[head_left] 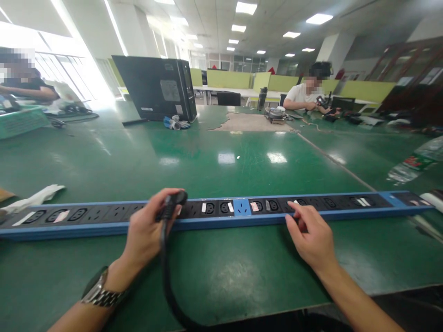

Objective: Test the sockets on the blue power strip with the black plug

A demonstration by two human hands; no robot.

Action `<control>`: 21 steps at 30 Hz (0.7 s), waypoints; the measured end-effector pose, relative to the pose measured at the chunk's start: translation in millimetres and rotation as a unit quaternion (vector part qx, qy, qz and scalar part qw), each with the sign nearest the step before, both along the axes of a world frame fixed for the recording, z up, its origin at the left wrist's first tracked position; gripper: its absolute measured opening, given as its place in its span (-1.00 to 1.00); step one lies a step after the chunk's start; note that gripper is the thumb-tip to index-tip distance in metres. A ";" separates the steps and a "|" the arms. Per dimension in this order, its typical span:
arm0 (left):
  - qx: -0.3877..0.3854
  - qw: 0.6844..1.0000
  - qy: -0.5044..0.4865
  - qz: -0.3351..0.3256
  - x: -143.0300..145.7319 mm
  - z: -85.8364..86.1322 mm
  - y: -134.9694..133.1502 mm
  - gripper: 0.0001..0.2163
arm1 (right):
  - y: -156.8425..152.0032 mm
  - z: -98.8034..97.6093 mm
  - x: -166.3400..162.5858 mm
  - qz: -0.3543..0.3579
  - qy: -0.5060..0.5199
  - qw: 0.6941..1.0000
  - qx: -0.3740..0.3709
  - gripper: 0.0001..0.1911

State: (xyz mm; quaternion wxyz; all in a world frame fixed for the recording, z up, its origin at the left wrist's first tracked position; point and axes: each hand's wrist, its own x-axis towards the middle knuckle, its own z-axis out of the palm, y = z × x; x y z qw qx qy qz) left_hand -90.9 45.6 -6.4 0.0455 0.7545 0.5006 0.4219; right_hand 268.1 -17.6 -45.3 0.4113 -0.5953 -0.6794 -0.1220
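A long blue power strip (207,224) with black socket panels lies across the table in front of me. My left hand (147,226) is closed around a black power plug (178,198), held at the strip's near side, left of centre. From the plug a thick black cord (165,272) hangs down past the table's front edge. Right of the blue socket (241,207), my right hand (309,233) is at the strip's near edge, thumb and index finger a little apart, the other fingers curled. Nothing shows between them. Small white and pink labels sit on several sockets.
A black computer case (152,87) stands at the back, gloves (176,122) beside it. A person (304,94) sits back right, another (26,85) at far left by a green basket (22,121). A plastic bottle (417,159) lies at right, a white cloth (38,197) at left.
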 end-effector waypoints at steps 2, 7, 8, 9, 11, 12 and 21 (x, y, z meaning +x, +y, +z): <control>0.039 0.997 -0.044 0.044 14.5 8.3 -2.0 -0.71 | 0.5 -1.3 -2.7 -0.017 -0.037 0.999 -0.016 -0.69; 0.033 0.980 0.065 -0.184 81.7 16.4 0.9 -0.73 | 0.7 -6.2 -2.7 -0.022 -0.063 0.998 -0.014 -0.68; 0.015 0.975 0.085 -0.205 93.4 15.0 2.5 -0.73 | 0.6 -6.6 -2.4 -0.020 -0.064 0.998 -0.015 -0.68; 0.000 0.973 0.099 -0.209 102.4 13.3 4.0 -0.73 | 0.5 -6.7 -2.2 -0.016 -0.065 0.998 -0.016 -0.68; -0.017 0.972 0.117 -0.202 112.2 10.3 6.5 -0.71 | 0.5 -6.4 -2.3 -0.011 -0.064 0.998 -0.017 -0.68; -0.014 0.971 0.122 -0.204 113.4 9.3 7.4 -0.70 | 0.6 -6.1 -2.5 -0.010 -0.061 0.998 -0.017 -0.68; -0.011 0.972 0.109 -0.206 114.1 8.4 7.7 -0.72 | 1.6 -6.3 -3.3 -0.008 -0.053 0.998 -0.014 -0.69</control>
